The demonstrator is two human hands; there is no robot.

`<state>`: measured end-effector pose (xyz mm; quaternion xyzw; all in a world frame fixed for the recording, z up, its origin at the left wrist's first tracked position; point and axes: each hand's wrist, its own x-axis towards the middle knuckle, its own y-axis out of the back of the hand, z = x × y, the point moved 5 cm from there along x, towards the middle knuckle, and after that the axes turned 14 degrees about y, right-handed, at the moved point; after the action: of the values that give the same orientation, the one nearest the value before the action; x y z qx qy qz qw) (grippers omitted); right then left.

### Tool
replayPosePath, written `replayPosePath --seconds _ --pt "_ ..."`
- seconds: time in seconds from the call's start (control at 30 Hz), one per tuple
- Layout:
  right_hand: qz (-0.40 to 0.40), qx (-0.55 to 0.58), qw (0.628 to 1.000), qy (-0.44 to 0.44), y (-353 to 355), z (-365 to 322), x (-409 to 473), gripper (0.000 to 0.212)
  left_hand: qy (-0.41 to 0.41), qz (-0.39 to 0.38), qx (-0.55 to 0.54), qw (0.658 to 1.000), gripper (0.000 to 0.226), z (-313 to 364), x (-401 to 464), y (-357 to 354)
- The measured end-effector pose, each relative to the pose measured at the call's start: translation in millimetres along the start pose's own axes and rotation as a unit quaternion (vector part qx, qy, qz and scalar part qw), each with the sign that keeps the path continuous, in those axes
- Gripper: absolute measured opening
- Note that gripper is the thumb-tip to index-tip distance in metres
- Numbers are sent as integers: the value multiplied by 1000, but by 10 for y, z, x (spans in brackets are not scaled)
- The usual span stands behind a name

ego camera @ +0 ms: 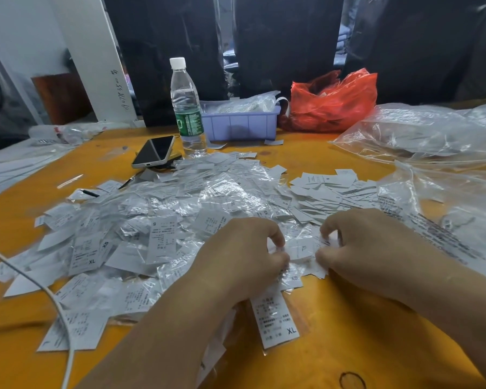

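Low centre of the frame, the left hand (244, 256) and right hand (359, 248) are each pinching an edge of one XL label (303, 248) atop the heap (166, 220). Sorting is seemingly proceeding, the next move calling for carrying it to the loose stack (328, 189) mid-right.

Left hand (244, 254), right hand (359, 248) close, fingers (275, 234) curled.

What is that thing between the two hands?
In the head view, a small white XL label lies between the left hand and the right hand. Both pinch its edges, above the pile of labels.
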<state>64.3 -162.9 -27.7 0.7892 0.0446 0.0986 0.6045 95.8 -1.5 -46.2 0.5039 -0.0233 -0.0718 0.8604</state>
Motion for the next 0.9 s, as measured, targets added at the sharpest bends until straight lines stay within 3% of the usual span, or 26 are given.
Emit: replayPosePath --seconds 0.17,0.47,0.9 --pt "-10 -13 1000 -15 17 -18 -10 42 2 2 -4 1000 13 -6 6 3" --pt "36 -21 999 32 18 -10 6 20 11 23 -29 999 8 -18 0 49" --pt "255 81 949 165 304 -72 -72 26 27 5 -128 991 17 15 -21 81"
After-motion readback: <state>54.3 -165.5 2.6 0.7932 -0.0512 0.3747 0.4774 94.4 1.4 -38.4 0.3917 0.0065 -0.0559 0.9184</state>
